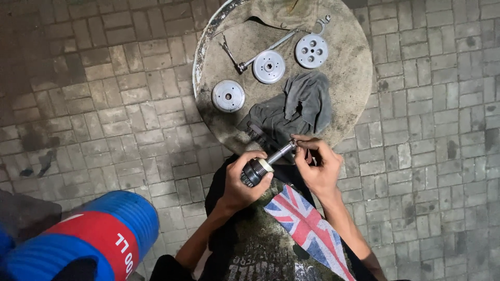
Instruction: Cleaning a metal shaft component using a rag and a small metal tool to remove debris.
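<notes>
Step in hand, as I judge it: working on the tip of a shaft [271, 160] held over the near edge of the drum top [359, 62].

Left hand [245, 182] is closed around the shaft's fat dark end, a ribbed, gear-like head with a pale collar. Right hand [317, 164] is curled, fingertips [298, 139] pinched at the thin metal tip; something small and dark may sit between the fingers, too small to tell what it is.

Shaft location: in the air just off the drum top's near edge, above the person's lap, touching only the two hands.

Axis: long axis runs diagonal, thick head low and toward the person's left, slim end up and toward the right, pointing roughly at the rag [299, 104] on the drum top. Tilt out of the picture plane cannot be told.

On the drum top, further from the person than the rag: three round metal discs [269, 66] with holes, a long wrench [260, 54] by the middle disc, a hooked tool at the far disc.

Next move, by my guess, calls for the left hand to keep the head steady against twisting while the right works fine and precise at the tip; a small part could drop onto the pavers [427, 156] there.
</notes>
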